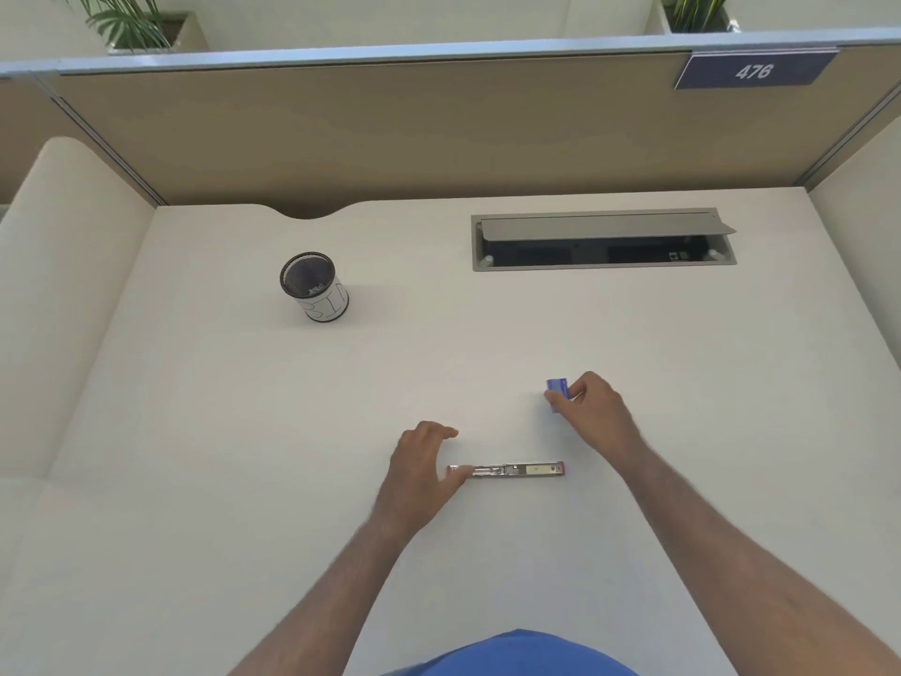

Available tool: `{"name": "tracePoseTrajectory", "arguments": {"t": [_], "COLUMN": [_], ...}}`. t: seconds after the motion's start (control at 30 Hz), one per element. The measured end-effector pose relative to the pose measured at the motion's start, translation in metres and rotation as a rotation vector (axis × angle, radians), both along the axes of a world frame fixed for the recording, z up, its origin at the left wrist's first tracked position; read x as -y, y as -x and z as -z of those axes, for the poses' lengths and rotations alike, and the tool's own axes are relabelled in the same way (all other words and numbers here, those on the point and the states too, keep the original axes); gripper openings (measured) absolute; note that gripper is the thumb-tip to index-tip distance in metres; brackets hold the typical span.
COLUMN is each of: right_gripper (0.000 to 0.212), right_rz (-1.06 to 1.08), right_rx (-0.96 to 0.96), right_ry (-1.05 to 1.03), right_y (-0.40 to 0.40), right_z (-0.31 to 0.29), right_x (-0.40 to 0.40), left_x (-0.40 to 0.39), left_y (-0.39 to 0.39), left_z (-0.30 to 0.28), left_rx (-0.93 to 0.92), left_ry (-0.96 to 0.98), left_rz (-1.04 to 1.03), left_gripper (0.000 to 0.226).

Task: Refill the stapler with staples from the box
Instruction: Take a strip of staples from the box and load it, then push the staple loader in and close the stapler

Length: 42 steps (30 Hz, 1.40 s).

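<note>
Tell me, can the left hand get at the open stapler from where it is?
Probably yes. The left hand sits open at the stapler's left end, nothing lying between them, while the right hand holds the blue staple box off to the side.

A black mesh cup (312, 285) stands on the table (195, 431); an open cable tray (603, 240), "476" sign (754, 70) and plants (131, 22) lie beyond
</note>
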State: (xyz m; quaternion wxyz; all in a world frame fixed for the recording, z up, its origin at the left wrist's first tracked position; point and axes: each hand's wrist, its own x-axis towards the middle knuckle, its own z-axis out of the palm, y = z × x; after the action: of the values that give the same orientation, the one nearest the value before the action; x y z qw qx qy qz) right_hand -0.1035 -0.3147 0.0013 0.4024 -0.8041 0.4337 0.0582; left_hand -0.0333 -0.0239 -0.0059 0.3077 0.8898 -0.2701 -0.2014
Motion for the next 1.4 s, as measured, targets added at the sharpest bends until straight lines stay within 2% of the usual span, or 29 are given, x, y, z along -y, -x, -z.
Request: {"name": "tracePoseTrajectory", "arguments": {"t": [0.17, 0.27, 0.43, 0.67, 0.8, 0.97, 1.03, 1.2, 1.4], "right_gripper": [0.037, 0.042, 0.039, 0.06, 0.044, 0.025, 0.022, 0.015, 0.02], "right_rz": [0.075, 0.067, 0.105, 0.175, 0.13, -0.041, -0.129, -0.289, -0.209], "right_rx": [-0.093, -0.13, -0.148, -0.085, -0.031, -0.128, -0.124, -0.078, 0.056], "right_ry": [0.016, 0.039, 0.055, 0.003, 0.054, -0.014, -0.059, -0.143, -0.254], "right_y": [0.009, 0.009, 0.007, 0.01, 0.016, 0.018, 0.017, 0.015, 0.015], "right_z": [0.015, 0.016, 0.014, 0.01, 0.002, -0.016, -0.023, -0.033, -0.034], "right_x": [0.04, 0.055, 0.07, 0.065, 0.057, 0.036, 0.025, -0.002, -0.017], "left_x": [-0.015, -0.019, -0.011, -0.003, -0.007, -0.008, -0.008, -0.006, -0.01], "left_y": [-0.001, 0.0, -0.001, -0.003, -0.002, 0.005, 0.008, 0.013, 0.011], "left_z": [0.014, 0.019, 0.02, 0.022, 0.023, 0.022, 0.021, 0.016, 0.012], "left_rx": [-0.024, -0.001, 0.044, 0.067, 0.063, 0.06, -0.013, -0.481, -0.571], "left_ry": [-0.079, -0.085, -0.093, -0.162, -0.104, 0.014, 0.094, 0.248, 0.326], "left_rz": [0.097, 0.113, 0.105, 0.158, 0.125, 0.082, 0.022, -0.298, -0.381], "left_gripper": [0.053, 0.039, 0.021, 0.022, 0.017, 0.016, 0.013, 0.01, 0.008]}}
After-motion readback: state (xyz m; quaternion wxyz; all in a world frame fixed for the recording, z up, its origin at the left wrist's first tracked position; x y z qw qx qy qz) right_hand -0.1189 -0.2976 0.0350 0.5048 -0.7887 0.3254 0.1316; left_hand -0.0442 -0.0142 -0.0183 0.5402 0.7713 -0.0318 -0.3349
